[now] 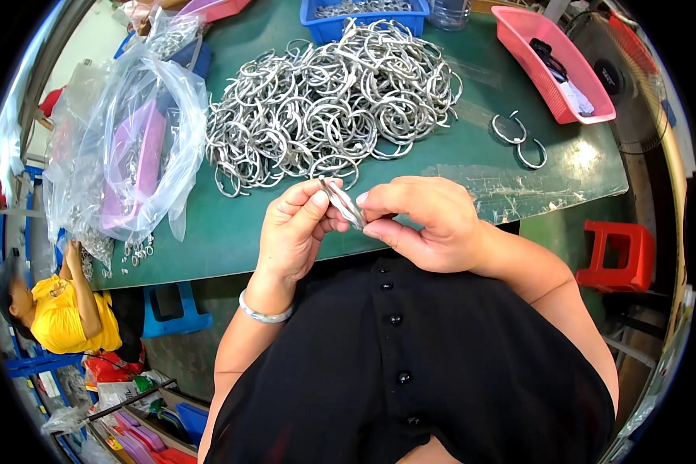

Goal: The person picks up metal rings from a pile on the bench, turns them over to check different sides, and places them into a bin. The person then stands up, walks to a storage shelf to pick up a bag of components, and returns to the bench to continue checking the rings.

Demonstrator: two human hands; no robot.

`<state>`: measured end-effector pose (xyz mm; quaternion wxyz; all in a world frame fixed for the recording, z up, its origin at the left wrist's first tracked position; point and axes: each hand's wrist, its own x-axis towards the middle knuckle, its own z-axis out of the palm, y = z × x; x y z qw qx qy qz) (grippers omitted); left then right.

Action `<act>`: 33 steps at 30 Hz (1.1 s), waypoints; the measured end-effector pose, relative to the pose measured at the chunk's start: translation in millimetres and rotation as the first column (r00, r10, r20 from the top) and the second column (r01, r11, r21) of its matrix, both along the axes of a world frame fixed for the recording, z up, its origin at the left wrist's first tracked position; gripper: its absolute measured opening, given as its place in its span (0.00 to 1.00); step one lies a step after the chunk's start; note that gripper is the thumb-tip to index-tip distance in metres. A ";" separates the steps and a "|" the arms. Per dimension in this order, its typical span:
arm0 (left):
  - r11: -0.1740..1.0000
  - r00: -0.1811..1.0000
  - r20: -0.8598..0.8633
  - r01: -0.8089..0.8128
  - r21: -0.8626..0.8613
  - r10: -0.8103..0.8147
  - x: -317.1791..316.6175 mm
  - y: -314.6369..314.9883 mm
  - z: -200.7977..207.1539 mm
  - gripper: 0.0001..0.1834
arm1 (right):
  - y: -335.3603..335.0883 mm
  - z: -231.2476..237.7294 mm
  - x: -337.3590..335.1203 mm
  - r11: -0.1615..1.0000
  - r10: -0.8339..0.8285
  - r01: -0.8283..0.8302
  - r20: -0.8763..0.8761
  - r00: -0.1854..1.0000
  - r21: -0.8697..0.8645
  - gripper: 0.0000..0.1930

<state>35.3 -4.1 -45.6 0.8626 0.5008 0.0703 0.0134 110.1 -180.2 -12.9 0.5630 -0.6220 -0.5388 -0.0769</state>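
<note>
Between both hands, just in front of my body, is a silvery metal bangle [344, 203] seen nearly edge-on. My left hand [290, 228] pinches its upper left end between thumb and fingers. The lower right end sits between the thumb and forefinger of my right hand [425, 220]. Beyond my hands a large heap of similar open metal bangles [325, 108] covers the middle of the green table [232, 232]. Two separate bangles, one an open ring [509, 128] and one lower ring [531, 154], lie to the right of the heap.
A blue bin [363, 27] of small metal parts stands behind the heap. At the right is a pink basket [553, 69] with a dark object inside; a red stool [617, 257] is below. Clear plastic bags [124, 147] cover the left side, near a co-worker in yellow [73, 313].
</note>
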 end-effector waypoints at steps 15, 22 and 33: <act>0.988 0.996 -0.029 0.077 -0.136 -0.082 -0.4 -5.2 -1.5 0.11 | -2.4 5.1 2.9 0.999 0.037 -0.040 -0.184 0.982 -0.009 0.15; 0.749 0.869 0.489 -0.371 0.549 0.072 -4.5 -7.6 9.9 0.07 | -18.3 -21.5 21.4 0.998 0.006 -0.030 -0.362 0.932 -0.062 0.11; 0.495 0.788 0.608 -0.493 0.716 -0.095 -1.1 -9.1 24.7 0.10 | -14.7 -37.7 24.7 0.995 0.087 -0.101 -0.637 0.766 0.015 0.10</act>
